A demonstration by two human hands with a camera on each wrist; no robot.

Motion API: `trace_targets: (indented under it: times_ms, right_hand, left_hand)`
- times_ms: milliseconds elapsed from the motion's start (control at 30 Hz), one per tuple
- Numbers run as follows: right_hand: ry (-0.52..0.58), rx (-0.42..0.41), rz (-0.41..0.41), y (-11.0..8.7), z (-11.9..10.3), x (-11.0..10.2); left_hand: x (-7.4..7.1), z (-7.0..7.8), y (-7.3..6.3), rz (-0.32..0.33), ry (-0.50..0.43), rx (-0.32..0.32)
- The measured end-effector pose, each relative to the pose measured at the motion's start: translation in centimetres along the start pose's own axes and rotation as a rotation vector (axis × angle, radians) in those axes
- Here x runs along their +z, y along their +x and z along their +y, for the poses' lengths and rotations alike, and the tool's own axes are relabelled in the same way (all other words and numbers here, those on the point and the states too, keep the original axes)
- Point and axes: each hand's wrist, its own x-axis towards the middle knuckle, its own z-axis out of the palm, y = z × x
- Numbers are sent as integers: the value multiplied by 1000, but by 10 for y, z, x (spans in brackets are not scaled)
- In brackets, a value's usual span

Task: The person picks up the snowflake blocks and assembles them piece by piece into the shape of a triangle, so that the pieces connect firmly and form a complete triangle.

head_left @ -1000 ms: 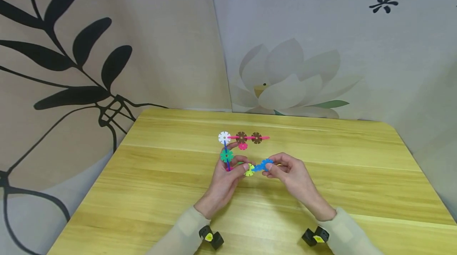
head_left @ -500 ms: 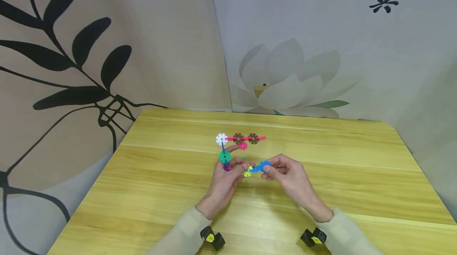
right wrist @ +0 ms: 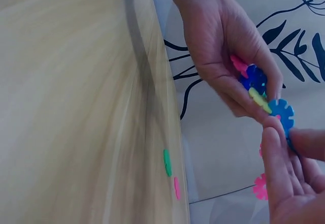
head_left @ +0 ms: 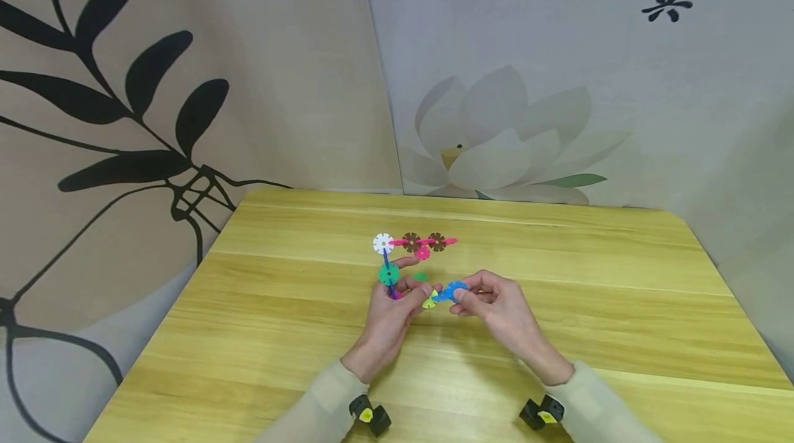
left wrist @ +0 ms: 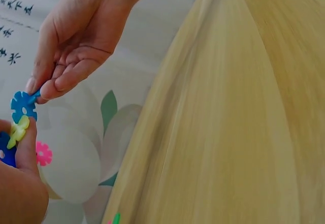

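Observation:
In the head view my left hand (head_left: 384, 322) holds a chain of interlocking plastic snowflake discs, its thumb and fingers pinching near a yellow disc (head_left: 430, 300). From that hand the chain runs up through a teal-green disc (head_left: 389, 274) to a white disc (head_left: 382, 244), then right through two brown discs (head_left: 411, 243) joined by pink ones seen edge-on. My right hand (head_left: 502, 305) pinches joined blue discs (head_left: 455, 289) between thumb and fingers. In the left wrist view a blue disc (left wrist: 24, 106) meets the yellow disc (left wrist: 19, 131); the fingers partly hide the joint.
A loose green disc (right wrist: 167, 163) and a pink disc (right wrist: 176, 188) lie on the wooden table (right wrist: 76, 132), just beyond the hands. Behind the table's far edge stand walls with a printed lotus (head_left: 509, 133) and dark leaves (head_left: 151, 71).
Both hands have drifted slightly left and toward the person, carrying the chain along. The yellow disc has turned from nearly face-on to more edge-on. More of the loose green disc shows.

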Motion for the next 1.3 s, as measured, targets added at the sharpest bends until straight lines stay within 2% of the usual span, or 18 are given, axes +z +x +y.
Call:
trace_targets:
  times_ms: [133,300,500,667,933,1200,1300]
  right_hand:
    - [-7,-7,-21,0,2,-3]
    - [-139,-44,-64,1,6,-11]
    - [-249,-120,-90,15,13,-21]
    - [-444,-137,-96,30,17,-23]
    - [-564,-185,-200,51,18,-12]
    - [-770,-291,-304,71,19,6]
    - [-819,-289,-339,76,19,12]
  left_hand:
    - [-3,2,-2,-34,33,21]
    - [-7,3,0,-55,34,33]
    - [-15,6,3,-29,22,50]
    - [-23,10,3,13,15,37]
    - [-34,17,2,55,-13,17]
    - [-44,20,1,55,-26,34]
    - [-46,21,1,60,-29,33]
